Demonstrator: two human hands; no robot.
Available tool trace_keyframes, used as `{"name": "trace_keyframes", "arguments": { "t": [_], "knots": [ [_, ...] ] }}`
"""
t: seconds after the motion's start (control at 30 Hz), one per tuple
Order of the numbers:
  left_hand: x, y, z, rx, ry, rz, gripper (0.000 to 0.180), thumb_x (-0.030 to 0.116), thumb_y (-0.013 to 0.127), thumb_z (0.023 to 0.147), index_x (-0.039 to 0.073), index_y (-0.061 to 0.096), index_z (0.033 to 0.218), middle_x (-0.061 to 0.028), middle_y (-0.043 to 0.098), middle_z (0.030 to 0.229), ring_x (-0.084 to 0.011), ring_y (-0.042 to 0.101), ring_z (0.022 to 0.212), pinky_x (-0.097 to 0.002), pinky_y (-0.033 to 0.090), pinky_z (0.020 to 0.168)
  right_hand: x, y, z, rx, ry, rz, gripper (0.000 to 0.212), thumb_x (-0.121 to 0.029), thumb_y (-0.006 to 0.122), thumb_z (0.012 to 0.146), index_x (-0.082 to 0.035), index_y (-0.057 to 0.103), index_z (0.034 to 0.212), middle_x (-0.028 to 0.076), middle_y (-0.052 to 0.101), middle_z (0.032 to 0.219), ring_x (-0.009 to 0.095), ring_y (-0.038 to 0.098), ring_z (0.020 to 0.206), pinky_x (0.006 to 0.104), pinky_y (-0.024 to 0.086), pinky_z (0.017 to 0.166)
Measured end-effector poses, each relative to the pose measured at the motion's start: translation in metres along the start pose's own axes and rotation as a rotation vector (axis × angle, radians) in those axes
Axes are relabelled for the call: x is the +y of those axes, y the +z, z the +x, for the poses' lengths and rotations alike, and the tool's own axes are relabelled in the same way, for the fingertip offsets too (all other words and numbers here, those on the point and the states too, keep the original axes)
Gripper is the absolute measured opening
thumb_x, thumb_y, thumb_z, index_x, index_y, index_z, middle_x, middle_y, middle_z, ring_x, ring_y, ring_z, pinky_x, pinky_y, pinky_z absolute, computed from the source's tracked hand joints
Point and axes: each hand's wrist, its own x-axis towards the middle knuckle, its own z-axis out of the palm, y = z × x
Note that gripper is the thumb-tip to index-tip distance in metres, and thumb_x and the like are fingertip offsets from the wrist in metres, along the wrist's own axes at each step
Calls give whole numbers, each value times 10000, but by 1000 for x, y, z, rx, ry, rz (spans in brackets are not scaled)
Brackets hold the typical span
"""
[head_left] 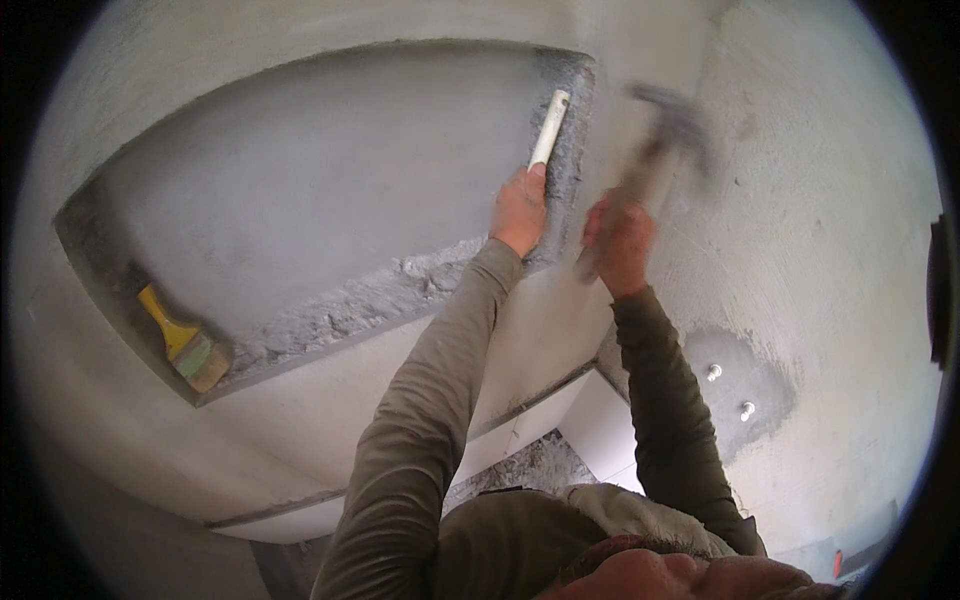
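Inside a recess (300, 170) cut into the grey plastered wall, at its right end, is my left hand (520, 215). Its fingers are wrapped round a white bar (549, 130) with a small dark hole near the upper end. The bar's lower end is hidden by the hand, so its kind does not show. My right hand (625, 245) grips a hammer (650, 160) by the handle, just right of the recess edge. Motion blurs the hammer's dark head, which is up and right of the bar and apart from it.
A paintbrush (180, 335) with a yellow handle rests in the recess's lower left corner. Rough, broken mortar (360, 300) runs along the lower edge. Two pipe fittings (714, 372) stick out of a darker wall patch at right. White tiles (597, 425) show below.
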Motion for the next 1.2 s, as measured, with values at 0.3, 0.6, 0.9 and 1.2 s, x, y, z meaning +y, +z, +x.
{"name": "trace_keyframes", "arguments": {
  "t": [0.3, 0.6, 0.9, 1.2],
  "knots": [
    [22, -10, -18, 45, 101, 205, 515, 456, 382, 1039, 9, 554, 851, -231, 558, 701, -421, 541, 659, -472, 430, 635, -53, -5, -19, 200, 202, 93, 588, -555, 364, 1011, -5, 560, 936, 63, 540, 635, 162, 525, 496, 306, 450, 455],
    [29, -16, 12, 1, 43, 166, 538, 484, 385, 1029, 8, 543, 834, -239, 560, 721, -444, 542, 708, -504, 418, 651, -79, -13, -25, 182, 72, 41, 615, -582, 373, 994, 8, 547, 988, 84, 558, 653, 175, 541, 511, 313, 455, 470],
    [20, -11, 16, -38, 38, 59, 562, 481, 379, 1033, 3, 571, 808, -195, 564, 705, -346, 534, 666, -455, 435, 662, -80, 7, -25, 185, -287, 481, 560, -578, 519, 938, -19, 540, 964, 74, 550, 650, 194, 514, 491, 326, 453, 474],
    [10, -19, 17, -40, -3, 23, 520, 445, 421, 1031, 7, 565, 792, -84, 511, 654, -200, 477, 616, -369, 420, 611, -46, -2, -17, -14, 225, -101, 495, -491, 480, 996, -14, 551, 886, 39, 541, 659, 128, 522, 536, 299, 442, 481]
  ]
}}
